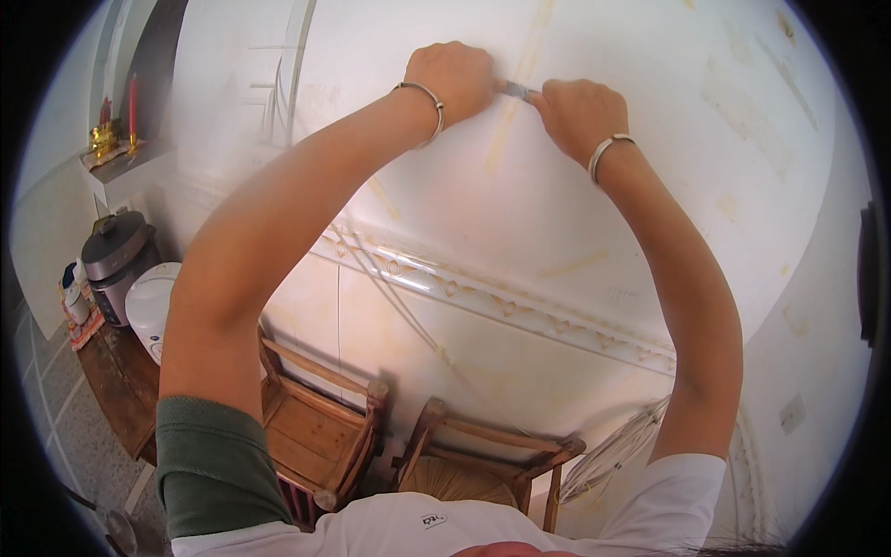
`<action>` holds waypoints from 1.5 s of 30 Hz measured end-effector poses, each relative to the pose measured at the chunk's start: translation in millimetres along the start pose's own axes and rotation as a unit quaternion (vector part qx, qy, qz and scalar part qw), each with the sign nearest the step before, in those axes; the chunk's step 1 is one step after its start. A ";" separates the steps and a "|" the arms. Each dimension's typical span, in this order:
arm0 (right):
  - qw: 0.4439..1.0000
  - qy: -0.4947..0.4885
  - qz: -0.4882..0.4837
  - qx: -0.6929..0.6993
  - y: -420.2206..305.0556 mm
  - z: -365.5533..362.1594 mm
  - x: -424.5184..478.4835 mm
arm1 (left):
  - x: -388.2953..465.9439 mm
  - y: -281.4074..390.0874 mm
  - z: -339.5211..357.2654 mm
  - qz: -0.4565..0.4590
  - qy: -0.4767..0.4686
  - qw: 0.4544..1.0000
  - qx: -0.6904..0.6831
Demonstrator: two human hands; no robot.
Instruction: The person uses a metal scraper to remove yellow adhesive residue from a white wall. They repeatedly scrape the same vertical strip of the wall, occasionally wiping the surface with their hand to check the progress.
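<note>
Both arms reach up to a white wall (445,188) that bears yellowish strips and smudges. My left hand (452,80) is closed on one end of a short greyish strip (517,90), perhaps tape; its exact kind cannot be told. At the strip's other end, my right hand (583,115) pinches it between thumb and fingers. Between the two hands the strip spans a short gap, in front of a yellowish vertical streak (511,125) on the wall. A metal bangle sits on each wrist. The fingertips are mostly hidden behind the hands.
Below runs a patterned tile border (452,284) with thin cables (397,303) hanging across it. Two wooden chairs (313,435) (487,459) stand against the wall. A coil of cable (612,452) hangs at right. At left, a pressure cooker (118,257) and white appliance (150,303) stand on a wooden table (122,376).
</note>
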State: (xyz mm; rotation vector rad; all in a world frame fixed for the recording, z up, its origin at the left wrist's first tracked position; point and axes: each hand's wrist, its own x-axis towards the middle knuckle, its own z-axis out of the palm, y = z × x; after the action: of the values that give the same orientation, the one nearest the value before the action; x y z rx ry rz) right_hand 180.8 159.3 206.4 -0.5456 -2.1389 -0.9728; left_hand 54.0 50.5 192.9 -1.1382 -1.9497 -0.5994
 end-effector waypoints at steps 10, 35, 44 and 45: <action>1.000 0.023 -0.010 0.010 1.0 8.0 -4.2 | -5.2 1.5 2.8 -0.003 -0.007 1.000 -0.014; 0.999 0.034 -0.017 -0.004 0.3 6.3 -7.4 | -7.3 0.7 3.2 0.028 0.035 0.999 0.008; 1.000 -0.006 -0.016 0.006 -5.7 12.1 -13.7 | -13.4 -0.2 12.1 0.010 -0.006 1.000 -0.005; 1.000 -0.003 -0.008 0.004 -4.9 10.9 -12.7 | -11.8 0.2 11.8 0.010 -0.004 1.000 -0.008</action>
State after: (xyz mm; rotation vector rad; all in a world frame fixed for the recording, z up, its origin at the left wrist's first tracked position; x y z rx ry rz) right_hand 181.4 163.6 189.5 -0.5288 -2.1554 -0.9709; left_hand 53.0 53.2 176.5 -1.1708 -1.9400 -0.6023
